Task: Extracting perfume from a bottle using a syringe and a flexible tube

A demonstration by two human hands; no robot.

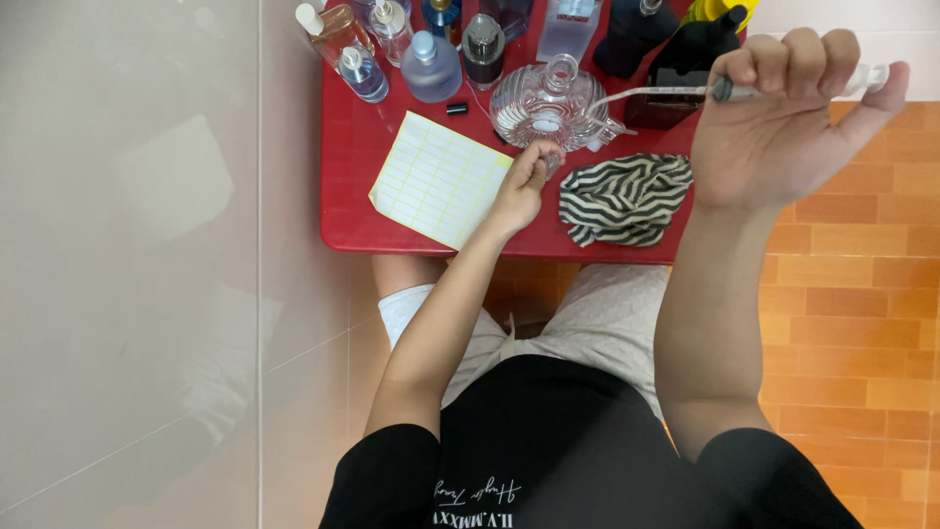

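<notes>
While my right hand (783, 127) is fisted on a syringe (685, 93) above the decanter (550, 106) and my left hand (524, 181) pinches a small vial (554, 157) just before it, I judge a wobble could spill liquid onto the label sheet (439, 181) beside the decanter.

On the table (343, 211), a label sheet (438, 179) lies left of a cloth (625, 199), bottles (431, 67) behind.

Red table (352, 147); pale yellow label sheet (439, 179); black-and-white striped cloth (625, 198); clear glass bottle (546, 103); orange floor tiles (862, 294).
</notes>
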